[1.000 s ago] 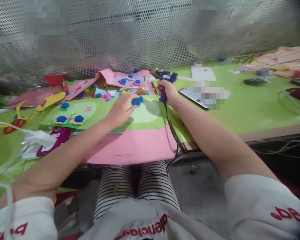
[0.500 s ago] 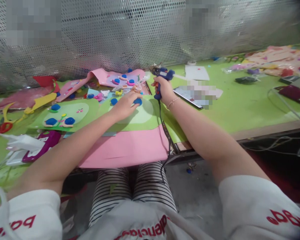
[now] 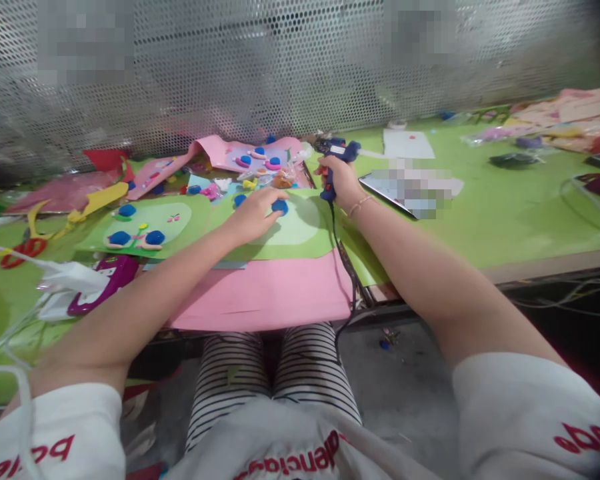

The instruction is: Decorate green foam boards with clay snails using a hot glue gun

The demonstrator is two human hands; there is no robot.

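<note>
My left hand (image 3: pixel 257 219) rests over the green sheet (image 3: pixel 320 230), its thumb and fingers closed round a blue rounded piece (image 3: pixel 280 208) on the sheet's pale oval. A second blue piece (image 3: pixel 239 201) sits just behind this hand. In my right hand (image 3: pixel 343 179) is a blue hot glue gun (image 3: pixel 337 151), gripped by its handle and held above the table with its nozzle to the left. A dark cord (image 3: pixel 347 267) hangs from it over the table edge. To the left, a similar green panel (image 3: pixel 183 217) bears blue-shelled snail shapes and a flower.
A pink sheet (image 3: pixel 270 293) lies under the green one. Behind stands a perforated metal panel (image 3: pixel 300 80). A tablet-like device (image 3: pixel 387 193) lies right of my right hand. Red-handled scissors (image 3: pixel 24 253), a purple box (image 3: pixel 107 283) and white cables are at left.
The view has turned slightly left, so everything appears shifted right. Both hands keep nearly the same places, with the glue gun still held and the left fingers still at the blue piece.
</note>
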